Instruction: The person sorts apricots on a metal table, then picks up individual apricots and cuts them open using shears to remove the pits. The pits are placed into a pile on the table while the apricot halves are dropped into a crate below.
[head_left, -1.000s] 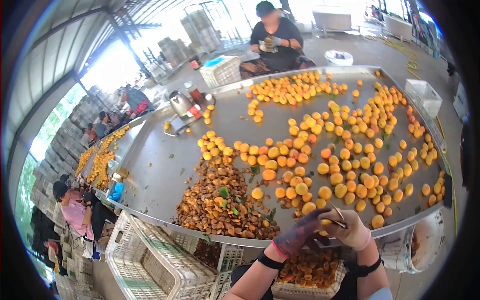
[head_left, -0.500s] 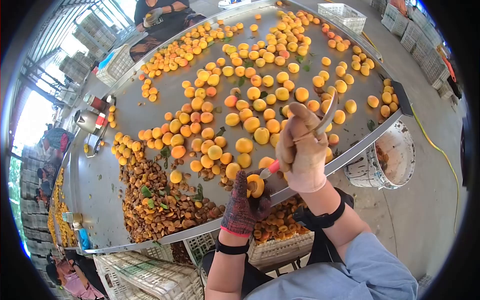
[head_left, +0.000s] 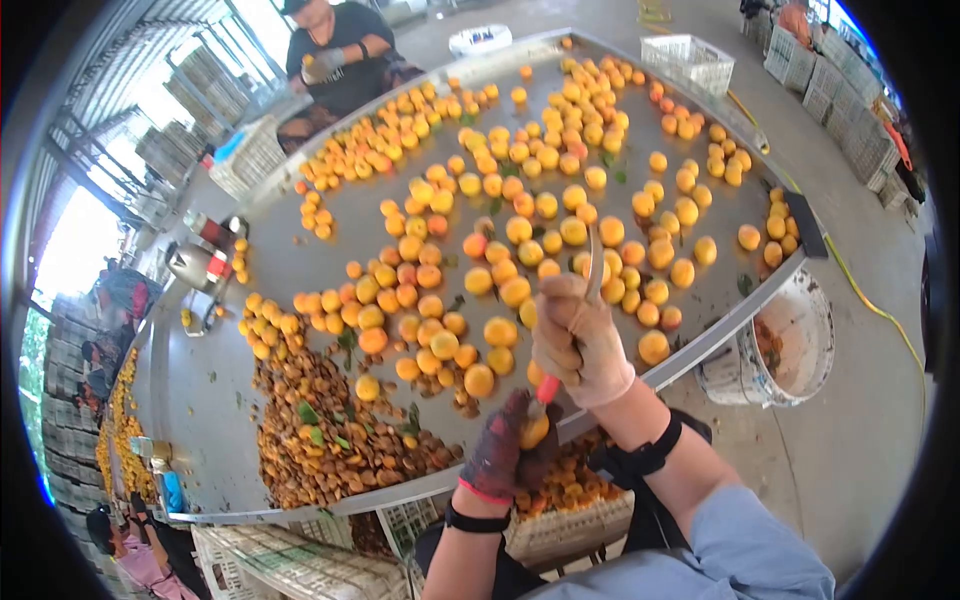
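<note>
My left hand, in a dark knitted glove with a red cuff, is closed around an apricot close over the table's near edge. My right hand, in a pale glove, grips a red-handled tool whose lower end points down at the apricot. A curved metal blade sticks up from the top of this fist. Whole apricots lie scattered just beyond both hands. A heap of brown apricot pits sits to the left. Below the edge, a crate holds apricot halves.
The metal table has a raised rim. A stained white bucket stands at its right side. Plastic crates sit at lower left, another behind the table. Across it, a person holds something small. A kettle stands at left.
My right hand has moved down and left, its blade turning more upright. My left hand has dropped slightly and turned, so the apricot's cut face no longer shows. The whole view has shifted a little.
</note>
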